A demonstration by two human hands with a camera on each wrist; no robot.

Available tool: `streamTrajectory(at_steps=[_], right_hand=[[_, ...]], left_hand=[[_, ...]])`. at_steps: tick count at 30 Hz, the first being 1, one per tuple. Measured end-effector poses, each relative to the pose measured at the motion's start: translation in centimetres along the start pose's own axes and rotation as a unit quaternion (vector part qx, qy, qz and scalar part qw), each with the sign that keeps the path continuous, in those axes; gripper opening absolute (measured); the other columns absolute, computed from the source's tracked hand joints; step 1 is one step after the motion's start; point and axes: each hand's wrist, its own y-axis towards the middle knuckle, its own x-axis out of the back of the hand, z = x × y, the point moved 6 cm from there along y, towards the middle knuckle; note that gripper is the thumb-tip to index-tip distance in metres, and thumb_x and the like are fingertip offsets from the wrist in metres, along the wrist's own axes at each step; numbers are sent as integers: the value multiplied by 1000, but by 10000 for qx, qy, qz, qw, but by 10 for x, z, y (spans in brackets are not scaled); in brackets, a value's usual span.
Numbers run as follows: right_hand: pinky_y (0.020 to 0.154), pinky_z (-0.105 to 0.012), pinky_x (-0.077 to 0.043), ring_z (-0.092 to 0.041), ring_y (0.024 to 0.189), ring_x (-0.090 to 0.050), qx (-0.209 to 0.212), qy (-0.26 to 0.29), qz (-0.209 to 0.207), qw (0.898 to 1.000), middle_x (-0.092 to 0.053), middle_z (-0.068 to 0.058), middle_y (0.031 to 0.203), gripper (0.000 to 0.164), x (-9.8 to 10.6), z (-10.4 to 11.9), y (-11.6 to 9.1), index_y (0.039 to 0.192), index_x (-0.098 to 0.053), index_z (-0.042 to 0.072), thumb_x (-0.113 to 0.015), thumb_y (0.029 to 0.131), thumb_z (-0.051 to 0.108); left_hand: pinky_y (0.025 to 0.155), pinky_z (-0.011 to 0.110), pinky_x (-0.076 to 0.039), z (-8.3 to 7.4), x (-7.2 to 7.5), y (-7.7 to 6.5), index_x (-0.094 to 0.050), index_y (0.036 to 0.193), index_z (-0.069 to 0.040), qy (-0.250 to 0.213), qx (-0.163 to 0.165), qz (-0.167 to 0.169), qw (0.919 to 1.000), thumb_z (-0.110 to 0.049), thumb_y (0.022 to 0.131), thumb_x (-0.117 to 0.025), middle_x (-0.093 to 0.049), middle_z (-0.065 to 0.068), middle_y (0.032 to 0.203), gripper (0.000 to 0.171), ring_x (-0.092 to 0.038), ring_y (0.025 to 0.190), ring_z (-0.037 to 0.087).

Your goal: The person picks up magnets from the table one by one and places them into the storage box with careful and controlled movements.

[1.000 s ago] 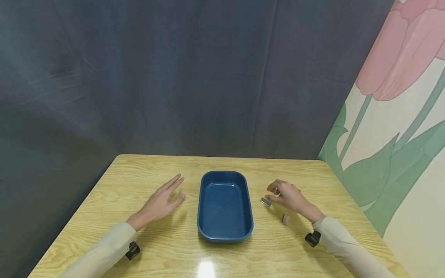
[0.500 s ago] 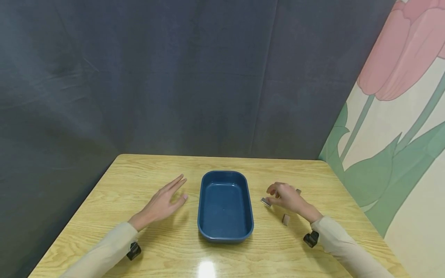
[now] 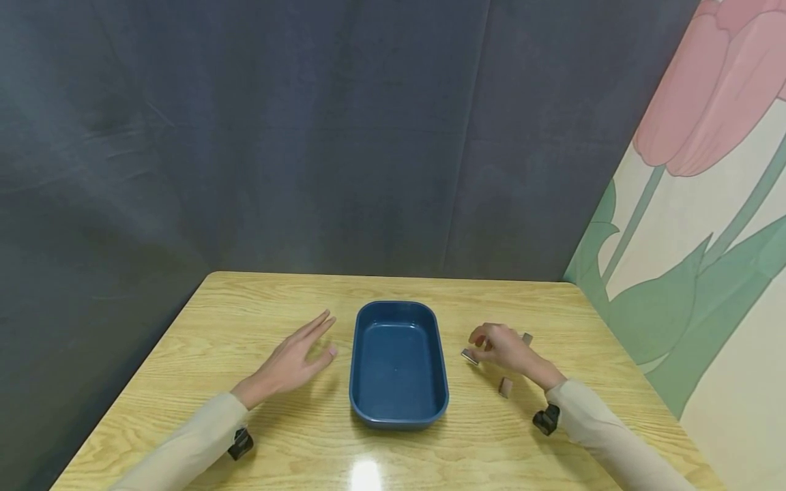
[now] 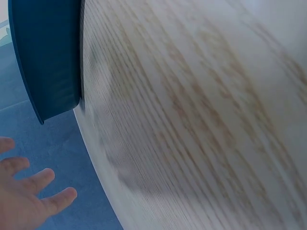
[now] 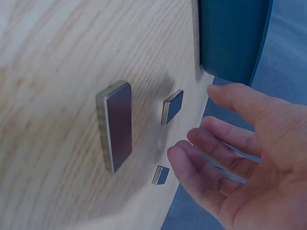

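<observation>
My left hand [image 3: 293, 361] hovers over the table just left of a blue rectangular tray [image 3: 352, 368], fingers extended and thumb spread, holding nothing. To the right of the tray, my right hand [image 3: 505, 346] is above several small flat metallic blocks. Its fingers are loosely bent and the thumb stands apart from them; no held thing shows. One block [image 3: 470, 356] lies below the thumb, another [image 3: 505, 387] nearer the person, and a third [image 3: 527, 338] just behind the hand. In the right wrist view, the nearest block [image 5: 120, 127] looks larger and reddish-grey.
The wood-grain table [image 3: 258, 307] ends at a dark blue curtain [image 3: 344, 150] behind. A wall [image 3: 663, 273] painted with tulips rises along the right. Black wrist cameras sit under both sleeves.
My left hand has drifted slightly right towards the tray. The right hand has shifted a little left, showing more of the block behind it. The tray and blocks stay put.
</observation>
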Motion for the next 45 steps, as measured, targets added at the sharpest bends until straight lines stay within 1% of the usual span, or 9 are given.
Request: streamTrajectory(at_steps=[5, 9, 14, 22, 27, 31, 36, 39, 45], right_hand=[[58, -22, -50, -12, 68, -61, 14, -49, 90, 9999, -67, -7, 84, 19, -5, -2, 2, 96, -71, -2, -79, 85, 12], [59, -23, -50, -16, 69, -62, -10, -61, 161, 9999, -67, -8, 84, 18, -8, -5, 4, 95, -71, -2, -79, 84, 11], [60, -25, -51, -19, 72, -63, 5, -30, 195, 9998, -67, -7, 84, 16, -11, -7, 5, 93, -71, 0, -79, 83, 10], [63, -27, -51, -18, 74, -61, -66, 172, 408, 9990, -66, -3, 84, 10, -15, -10, 8, 91, -71, 4, -78, 85, 9], [65, -28, -50, -15, 74, -60, -191, 243, 571, 9979, -66, -2, 84, 10, -17, -9, 11, 91, -71, 4, -78, 85, 9], [64, -27, -50, -11, 73, -58, -247, 370, 708, 9965, -65, 0, 84, 10, -18, -7, 12, 91, -72, 4, -77, 86, 10], [65, -28, -50, -9, 72, -56, -320, 297, 777, 9960, -64, 3, 82, 9, -20, -7, 13, 89, -71, 5, -78, 86, 10], [65, -29, -50, -9, 71, -56, -489, 276, 800, 9952, -63, 5, 79, 8, -21, -9, 14, 87, -71, 6, -78, 86, 9], [65, -31, -51, -9, 68, -56, -628, 285, 819, 9942, -64, 4, 76, 8, -21, -10, 17, 85, -70, 5, -77, 86, 5]], left_hand=[[103, 64, -36, -2, -3, 1, -35, 155, -15, -56, -25, 60, 10000, -38, 102, -54, -23, 4, 162, 61, -35, 140, 38], [104, 64, -35, -3, -6, 0, -35, 155, -15, -106, -84, 111, 9998, -37, 101, -55, -22, 4, 162, 62, -34, 140, 38], [105, 65, -33, -5, -11, 0, -33, 156, -17, -172, -152, 219, 9995, -40, 101, -54, -20, 3, 163, 63, -32, 141, 39], [105, 64, -33, -6, -18, 0, -33, 156, -17, -181, -149, 298, 9993, -44, 102, -52, -19, 1, 163, 64, -31, 143, 35], [106, 63, -32, -8, -22, 0, -35, 156, -13, -183, -216, 340, 9990, -48, 102, -49, -20, 2, 163, 65, -31, 143, 33], [107, 62, -32, -12, -24, 1, -35, 155, -10, -267, -297, 387, 9985, -46, 102, -50, -20, 1, 163, 66, -30, 143, 33], [107, 61, -33, -15, -27, 3, -33, 156, -12, -369, -285, 475, 9978, -43, 103, -50, -18, 0, 163, 64, -30, 143, 33], [106, 61, -34, -17, -28, 3, -34, 155, -11, -448, -289, 490, 9974, -41, 103, -51, -18, 0, 163, 63, -31, 143, 33], [108, 57, -34, -19, -33, 6, -33, 155, -8, -535, -356, 571, 9963, -34, 103, -52, -17, 2, 164, 61, -30, 143, 32]])
